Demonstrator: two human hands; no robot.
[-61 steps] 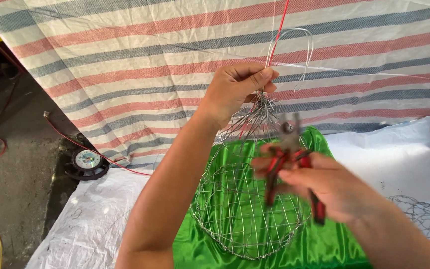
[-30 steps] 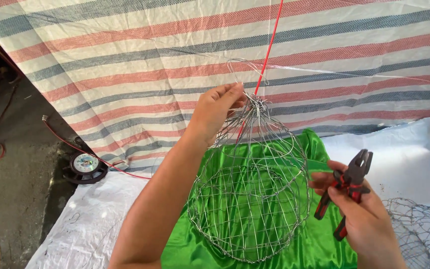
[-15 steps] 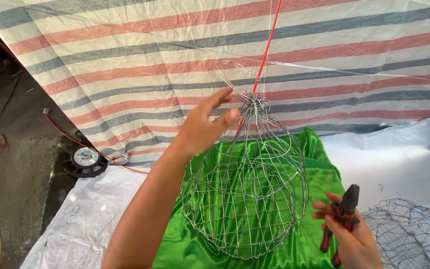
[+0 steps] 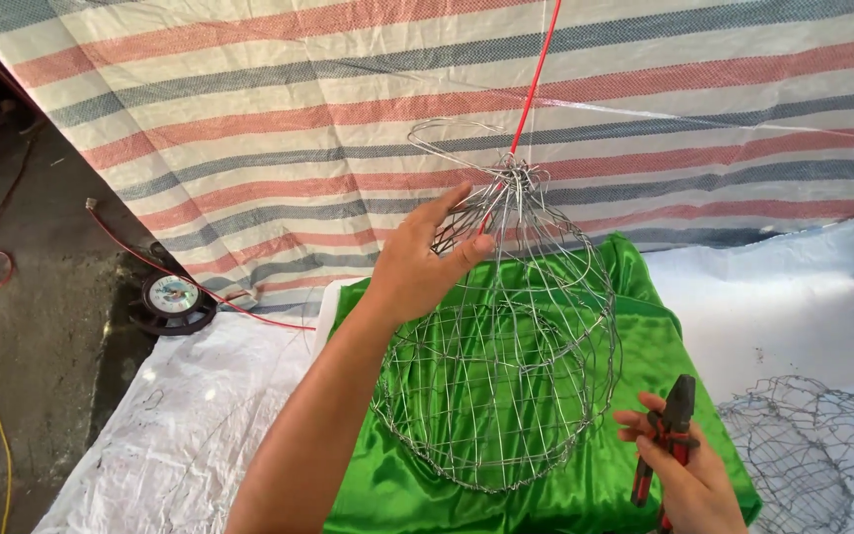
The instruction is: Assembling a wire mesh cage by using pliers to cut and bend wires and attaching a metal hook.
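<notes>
A bell-shaped wire mesh frame (image 4: 506,376) hangs from a red cord (image 4: 536,74) over a green satin cloth (image 4: 644,346). Its wires are twisted into a knot (image 4: 514,183) at the top, with a loose wire loop sticking out to the left. My left hand (image 4: 422,262) rests against the upper left side of the frame, fingers spread and touching the wires. My right hand (image 4: 689,475) is low at the right, below the frame, shut on red-handled pliers (image 4: 666,435) that point upward.
A striped tarpaulin (image 4: 249,119) hangs behind. White sheeting (image 4: 190,415) covers the surface. More wire mesh (image 4: 822,455) lies at the lower right. A small round fan (image 4: 172,297) and red and yellow cables lie on the ground at left.
My left hand let go of the top knot and now lies open against the frame's side. My right hand lowered the pliers away from the frame, down to the right.
</notes>
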